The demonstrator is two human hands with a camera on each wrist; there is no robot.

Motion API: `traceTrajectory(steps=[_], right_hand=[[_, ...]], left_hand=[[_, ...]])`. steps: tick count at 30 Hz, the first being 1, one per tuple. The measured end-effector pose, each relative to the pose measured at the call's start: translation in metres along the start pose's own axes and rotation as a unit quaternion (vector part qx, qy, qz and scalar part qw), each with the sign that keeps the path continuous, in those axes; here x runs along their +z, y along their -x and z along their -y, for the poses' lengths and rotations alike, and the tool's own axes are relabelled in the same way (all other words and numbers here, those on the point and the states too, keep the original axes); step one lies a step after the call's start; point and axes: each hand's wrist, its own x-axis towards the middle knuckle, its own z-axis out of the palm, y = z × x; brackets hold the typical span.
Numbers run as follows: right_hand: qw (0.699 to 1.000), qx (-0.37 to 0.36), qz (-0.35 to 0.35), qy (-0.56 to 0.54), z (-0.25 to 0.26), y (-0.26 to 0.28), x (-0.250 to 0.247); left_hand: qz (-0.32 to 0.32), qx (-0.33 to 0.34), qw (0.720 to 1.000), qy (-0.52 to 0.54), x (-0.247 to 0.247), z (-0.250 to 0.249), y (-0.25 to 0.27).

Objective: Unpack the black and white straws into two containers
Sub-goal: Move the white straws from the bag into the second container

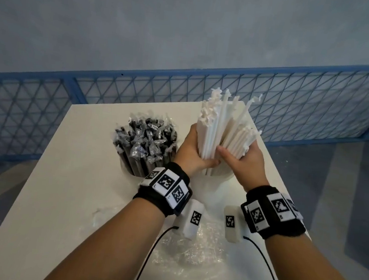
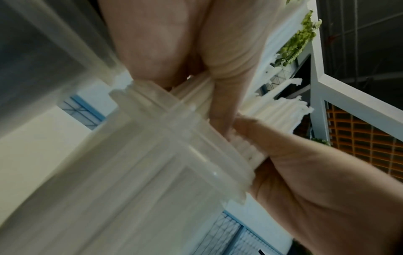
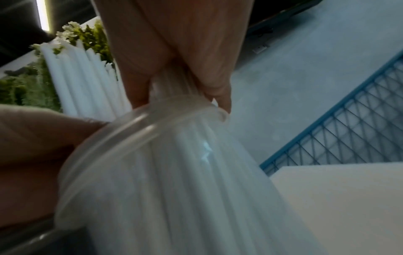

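A thick bundle of white straws (image 1: 224, 126) stands upright in a clear container (image 1: 217, 177) near the middle of the white table (image 1: 69, 195). My left hand (image 1: 195, 151) grips the bundle's left part and my right hand (image 1: 243, 157) grips its right part, both just above the container's rim (image 3: 122, 131). The straws (image 2: 277, 112) fan out above the fingers. To the left, black straws (image 1: 145, 140) in clear wrappers fill a second container (image 1: 129, 171).
Crumpled clear plastic wrap (image 1: 189, 251) lies on the table between my forearms. A blue mesh fence (image 1: 298, 100) runs behind the table. Grey floor lies beyond the table's left and right edges.
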Motion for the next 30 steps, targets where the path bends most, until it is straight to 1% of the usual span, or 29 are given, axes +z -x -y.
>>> traceTrajectory(steps=[3,6,10,12,15,17,20,21,23,25,27,29,30], right_hand=[[0.999,-0.025,-0.019,0.026,0.007,-0.002,0.000],[0.999,-0.037,-0.022,0.014,0.015,-0.006,-0.001],[0.997,0.013,-0.024,-0.073,0.025,-0.014,-0.007],[0.994,0.020,-0.018,-0.105,0.031,-0.018,-0.008],[0.993,-0.005,-0.009,-0.114,0.042,-0.022,-0.009],[0.995,-0.035,0.001,-0.098,0.050,-0.024,-0.010],[0.993,-0.090,0.053,-0.059,0.054,-0.020,-0.008],[0.992,-0.089,0.075,-0.052,0.051,-0.018,-0.007],[0.993,-0.057,0.093,-0.040,0.041,-0.014,-0.007],[0.996,-0.030,0.082,-0.017,0.032,-0.010,-0.007],[0.997,-0.005,0.078,-0.003,0.029,-0.006,-0.007],[0.994,0.020,0.098,-0.045,0.028,-0.004,-0.008],[0.989,0.036,0.124,-0.072,0.027,-0.004,-0.010]], left_hand=[[-0.033,0.005,0.999,0.010,0.005,0.002,0.000],[-0.035,0.024,0.999,0.007,0.006,-0.006,-0.001],[-0.031,0.081,0.996,-0.033,0.005,-0.033,-0.011],[-0.035,0.099,0.994,-0.035,0.004,-0.044,-0.014],[-0.051,0.112,0.992,-0.015,0.001,-0.053,-0.012],[-0.071,0.116,0.991,0.000,0.000,-0.056,-0.009],[-0.092,0.102,0.990,0.040,-0.002,-0.053,-0.005],[-0.090,0.095,0.990,0.053,-0.003,-0.050,-0.005],[-0.094,0.083,0.992,0.029,-0.004,-0.043,-0.003],[-0.104,0.073,0.992,-0.010,-0.006,-0.036,-0.001],[-0.102,0.056,0.993,-0.024,-0.007,-0.031,0.001],[-0.075,0.024,0.997,-0.017,-0.006,-0.029,0.005],[-0.052,0.003,0.999,-0.004,-0.006,-0.028,0.007]])
